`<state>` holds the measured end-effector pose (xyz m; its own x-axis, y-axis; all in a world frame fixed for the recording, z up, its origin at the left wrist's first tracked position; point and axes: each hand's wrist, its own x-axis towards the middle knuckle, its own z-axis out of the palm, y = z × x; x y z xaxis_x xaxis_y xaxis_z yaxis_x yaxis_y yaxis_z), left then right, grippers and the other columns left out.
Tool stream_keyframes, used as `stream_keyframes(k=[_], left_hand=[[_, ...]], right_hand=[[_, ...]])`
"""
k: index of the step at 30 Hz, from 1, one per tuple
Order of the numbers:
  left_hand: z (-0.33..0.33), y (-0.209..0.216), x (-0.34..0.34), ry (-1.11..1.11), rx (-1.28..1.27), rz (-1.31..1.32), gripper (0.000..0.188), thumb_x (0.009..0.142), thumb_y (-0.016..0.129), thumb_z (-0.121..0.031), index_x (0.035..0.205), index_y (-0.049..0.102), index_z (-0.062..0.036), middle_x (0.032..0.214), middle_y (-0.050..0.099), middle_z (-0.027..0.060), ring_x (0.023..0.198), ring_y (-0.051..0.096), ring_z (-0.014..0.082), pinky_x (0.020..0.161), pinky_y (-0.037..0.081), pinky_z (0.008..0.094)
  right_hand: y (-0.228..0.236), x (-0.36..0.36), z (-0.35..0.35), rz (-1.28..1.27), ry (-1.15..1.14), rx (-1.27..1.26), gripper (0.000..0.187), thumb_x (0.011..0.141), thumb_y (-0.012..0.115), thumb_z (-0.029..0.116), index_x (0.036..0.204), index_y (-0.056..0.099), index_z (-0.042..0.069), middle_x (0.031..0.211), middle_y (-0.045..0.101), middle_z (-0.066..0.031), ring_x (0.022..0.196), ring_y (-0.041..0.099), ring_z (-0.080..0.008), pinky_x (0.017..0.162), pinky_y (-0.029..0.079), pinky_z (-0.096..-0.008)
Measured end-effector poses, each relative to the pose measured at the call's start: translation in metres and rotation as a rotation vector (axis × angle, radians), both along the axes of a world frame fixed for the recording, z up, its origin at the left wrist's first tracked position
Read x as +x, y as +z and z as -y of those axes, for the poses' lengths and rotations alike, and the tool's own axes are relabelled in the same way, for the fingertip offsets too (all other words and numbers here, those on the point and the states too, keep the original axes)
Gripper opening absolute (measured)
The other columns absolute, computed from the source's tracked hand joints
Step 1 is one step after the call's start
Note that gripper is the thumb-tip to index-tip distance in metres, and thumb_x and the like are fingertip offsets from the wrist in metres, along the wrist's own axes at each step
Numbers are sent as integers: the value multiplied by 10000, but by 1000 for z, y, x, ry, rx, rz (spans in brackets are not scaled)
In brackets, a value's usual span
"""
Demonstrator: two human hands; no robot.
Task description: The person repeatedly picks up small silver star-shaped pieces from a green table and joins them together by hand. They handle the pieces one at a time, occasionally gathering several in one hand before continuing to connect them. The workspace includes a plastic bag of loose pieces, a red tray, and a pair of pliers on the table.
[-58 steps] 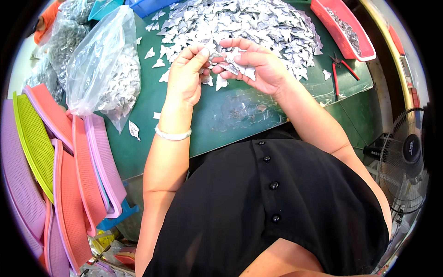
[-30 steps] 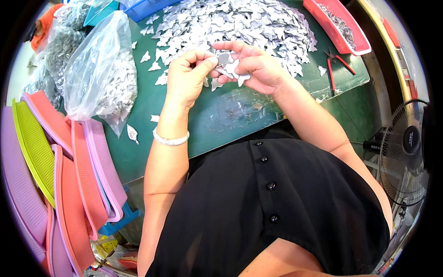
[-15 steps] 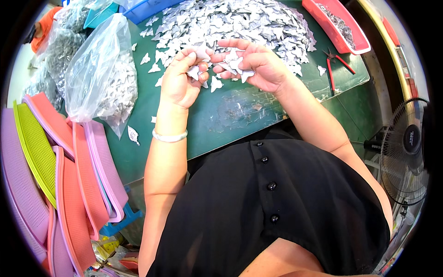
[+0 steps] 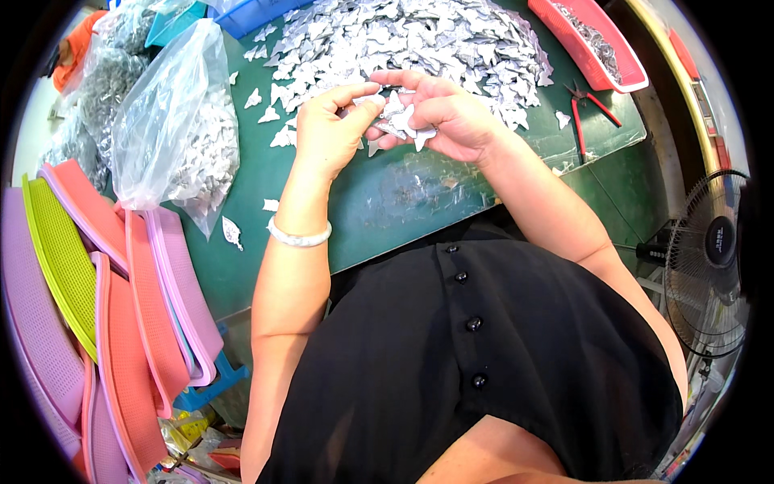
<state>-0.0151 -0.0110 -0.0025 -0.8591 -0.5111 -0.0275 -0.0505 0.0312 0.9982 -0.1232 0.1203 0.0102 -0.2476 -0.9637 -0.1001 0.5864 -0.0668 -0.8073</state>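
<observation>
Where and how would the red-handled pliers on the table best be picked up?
Probably by both red handles, coming from the person's near side: the pliers lie with jaws pointing away and handles spread toward the person. The right hand is nearer, though it holds silvery pieces.

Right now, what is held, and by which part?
The right hand holds silvery butterfly-shaped pieces by their right edges; what the left hand grips cannot be told.
</observation>
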Motion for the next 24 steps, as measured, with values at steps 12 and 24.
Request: stream_keyframes(k=[12, 24], left_hand=[[-1, 3, 4, -53, 34, -25, 94, 781, 604, -67, 836, 635, 2, 740, 578, 33, 553, 517, 82, 500, 412, 210], [14, 0, 4, -38, 645, -281, 183, 803, 520, -79, 981, 544, -44, 707, 553, 45, 640, 542, 136, 524, 426, 263]], right_hand=[[-5, -3, -2, 75, 28, 15, 673, 637, 345, -141, 1294, 227, -50, 1033, 501, -278, 870, 587, -350, 755, 511, -381], [-9, -8, 1, 237, -47, 15, 367, 887, 443, 136, 1185, 348, -55, 1014, 544, -257, 852, 585, -319, 765, 498, -392]])
